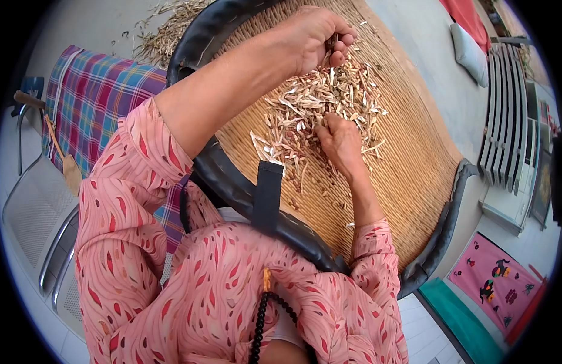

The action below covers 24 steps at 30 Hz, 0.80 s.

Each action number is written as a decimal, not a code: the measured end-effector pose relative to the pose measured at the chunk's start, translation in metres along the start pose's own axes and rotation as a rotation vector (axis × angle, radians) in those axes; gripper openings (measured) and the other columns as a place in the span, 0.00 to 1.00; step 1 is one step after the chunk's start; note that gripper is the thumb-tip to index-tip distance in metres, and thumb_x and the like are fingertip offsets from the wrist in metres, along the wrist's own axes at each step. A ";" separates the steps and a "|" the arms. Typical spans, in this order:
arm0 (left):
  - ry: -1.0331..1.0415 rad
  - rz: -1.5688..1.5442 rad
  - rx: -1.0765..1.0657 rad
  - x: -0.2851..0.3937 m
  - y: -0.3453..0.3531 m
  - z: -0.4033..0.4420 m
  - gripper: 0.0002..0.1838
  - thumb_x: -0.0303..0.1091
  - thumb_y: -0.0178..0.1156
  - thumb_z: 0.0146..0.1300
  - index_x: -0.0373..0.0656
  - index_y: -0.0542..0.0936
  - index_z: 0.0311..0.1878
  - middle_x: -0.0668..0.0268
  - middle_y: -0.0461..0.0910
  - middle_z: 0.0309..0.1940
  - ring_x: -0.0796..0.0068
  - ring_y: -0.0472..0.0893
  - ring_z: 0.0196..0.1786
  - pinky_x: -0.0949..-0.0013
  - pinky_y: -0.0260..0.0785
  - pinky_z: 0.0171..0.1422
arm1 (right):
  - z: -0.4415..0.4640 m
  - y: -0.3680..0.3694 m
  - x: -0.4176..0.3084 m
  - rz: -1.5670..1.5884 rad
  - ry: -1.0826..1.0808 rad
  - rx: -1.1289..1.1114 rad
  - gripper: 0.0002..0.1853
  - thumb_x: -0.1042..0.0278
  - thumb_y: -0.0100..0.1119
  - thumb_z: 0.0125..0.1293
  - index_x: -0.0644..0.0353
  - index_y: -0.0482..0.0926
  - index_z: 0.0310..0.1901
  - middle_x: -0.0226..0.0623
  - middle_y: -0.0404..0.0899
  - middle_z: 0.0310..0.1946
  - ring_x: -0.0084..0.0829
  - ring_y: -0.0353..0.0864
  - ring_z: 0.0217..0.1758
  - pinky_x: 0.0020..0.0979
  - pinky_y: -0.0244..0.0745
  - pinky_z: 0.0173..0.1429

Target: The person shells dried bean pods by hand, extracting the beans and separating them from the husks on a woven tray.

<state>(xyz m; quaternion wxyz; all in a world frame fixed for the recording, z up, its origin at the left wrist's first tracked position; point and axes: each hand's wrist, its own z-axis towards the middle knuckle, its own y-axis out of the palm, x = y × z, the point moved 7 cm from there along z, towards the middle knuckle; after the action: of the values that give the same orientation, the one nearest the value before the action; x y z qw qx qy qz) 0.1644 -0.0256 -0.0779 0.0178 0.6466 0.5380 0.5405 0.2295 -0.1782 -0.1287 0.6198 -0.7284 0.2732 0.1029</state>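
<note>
A woven winnowing tray [408, 200] with a black padded rim rests against my lap, tilted across the view. Dried bean pods [302, 100], pale and split, lie heaped in its middle, with reddish beans loose among them. My left hand [320, 42] is raised over the far side of the heap, its fingers curled closed around some dark, dry pods. Lower down, my right hand [341, 142] reaches into the near right part of the heap. Its fingers are bent together on pods there, and the fingertips are partly hidden.
More dry husks [171, 27] lie on the floor beyond the tray's left edge. A checked cloth [111, 85] hangs over a metal chair [35, 209] at left, near a wooden-handled tool [68, 170]. At right are a pale cushion [469, 54], stacked slatted pieces [505, 115] and a pink mat [490, 279].
</note>
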 end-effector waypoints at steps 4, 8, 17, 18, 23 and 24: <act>-0.059 0.098 0.031 -0.007 0.004 -0.001 0.05 0.27 0.55 0.60 0.37 0.76 0.31 0.71 0.72 0.19 0.84 0.69 0.20 0.78 0.65 0.22 | 0.002 -0.007 0.030 0.578 0.207 -0.094 0.10 0.68 0.59 0.56 0.64 0.74 0.22 0.29 0.70 0.16 0.21 0.65 0.19 0.27 0.61 0.24; -0.125 0.152 0.087 -0.027 0.002 0.001 0.05 0.29 0.57 0.59 0.38 0.75 0.29 0.71 0.72 0.18 0.83 0.71 0.20 0.77 0.69 0.23 | 0.000 -0.031 0.028 0.886 0.315 -0.077 0.08 0.69 0.57 0.62 0.63 0.75 0.28 0.25 0.70 0.17 0.16 0.65 0.18 0.20 0.60 0.21; -0.263 -0.101 0.027 -0.049 0.019 -0.004 0.16 0.43 0.47 0.68 0.40 0.73 0.33 0.64 0.74 0.28 0.72 0.77 0.35 0.62 0.77 0.43 | 0.021 -0.112 -0.049 0.845 -0.005 0.285 0.06 0.72 0.54 0.64 0.67 0.75 0.35 0.29 0.72 0.18 0.18 0.71 0.19 0.20 0.67 0.22; -0.268 -0.172 0.022 -0.047 0.022 -0.005 0.16 0.43 0.46 0.69 0.40 0.73 0.34 0.64 0.74 0.28 0.71 0.77 0.35 0.63 0.77 0.43 | 0.021 -0.120 -0.050 0.864 -0.008 0.408 0.06 0.72 0.54 0.64 0.67 0.76 0.35 0.30 0.74 0.19 0.18 0.71 0.19 0.21 0.68 0.22; -0.177 -0.244 0.047 -0.016 0.005 0.001 0.16 0.42 0.45 0.69 0.39 0.71 0.34 0.68 0.71 0.23 0.78 0.72 0.25 0.73 0.70 0.27 | 0.022 -0.090 -0.022 0.174 -0.192 0.593 0.04 0.73 0.58 0.60 0.63 0.78 0.29 0.35 0.79 0.24 0.23 0.75 0.22 0.27 0.74 0.26; -0.163 -0.240 0.068 -0.012 0.003 0.001 0.15 0.42 0.45 0.69 0.39 0.72 0.34 0.68 0.71 0.23 0.79 0.71 0.25 0.74 0.68 0.26 | 0.022 -0.062 -0.024 0.057 -0.378 0.554 0.03 0.74 0.59 0.58 0.61 0.77 0.29 0.38 0.77 0.25 0.25 0.76 0.23 0.29 0.74 0.24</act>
<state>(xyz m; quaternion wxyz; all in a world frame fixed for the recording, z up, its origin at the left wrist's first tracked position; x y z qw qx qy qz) 0.1690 -0.0345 -0.0849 0.1041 0.6197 0.6262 0.4615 0.2461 -0.1458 -0.0692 0.8308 -0.4924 0.1914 0.1751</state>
